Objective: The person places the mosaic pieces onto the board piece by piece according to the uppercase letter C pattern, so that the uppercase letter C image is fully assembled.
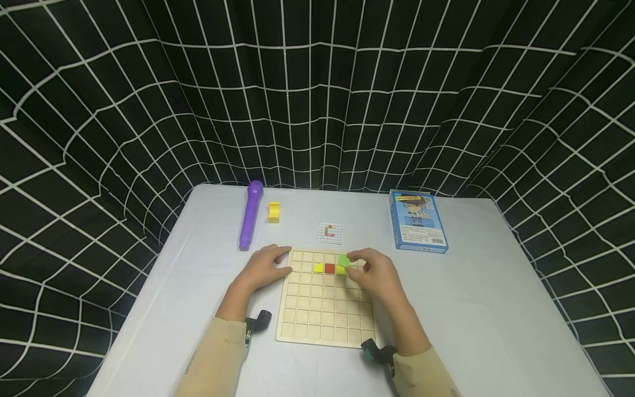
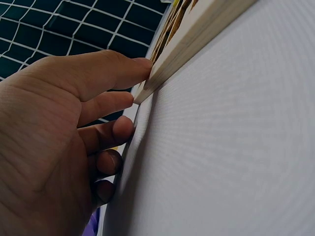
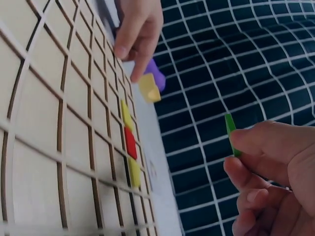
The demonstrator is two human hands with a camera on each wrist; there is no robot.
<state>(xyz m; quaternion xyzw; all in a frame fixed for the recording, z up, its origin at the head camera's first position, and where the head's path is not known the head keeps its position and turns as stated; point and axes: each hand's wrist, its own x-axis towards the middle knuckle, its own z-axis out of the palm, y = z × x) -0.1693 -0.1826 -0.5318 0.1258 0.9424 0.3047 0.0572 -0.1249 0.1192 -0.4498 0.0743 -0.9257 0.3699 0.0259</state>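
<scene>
Head view: looking down on gridded board (image 1: 327,320) at lower centre, with red tile (image 1: 329,268) between two yellow tiles (image 1: 318,268) in a row near its top edge. Only there: blue box (image 1: 419,221) right of centre, plus readable pattern card (image 1: 329,232) just above the board. Also upper left of the board: yellow block (image 1: 274,212) and purple stick (image 1: 250,218). Overlapping the right yellow tile from overhead: green tile (image 1: 344,260), contact hard to judge. Settled by right wrist view: held edge-on, clear of the board, against dark curtain (image 3: 206,49) at right of frame. Pinched in right hand (image 1: 378,274) between thumb and forefinger, other fingers bent; reaching in from lower right. Left hand (image 1: 263,268) at the board's upper left corner: thumb and forefinger apart, tips touching the edge. Clear only in left wrist view: board's side face, and the other three fingers loosely bent below.
</scene>
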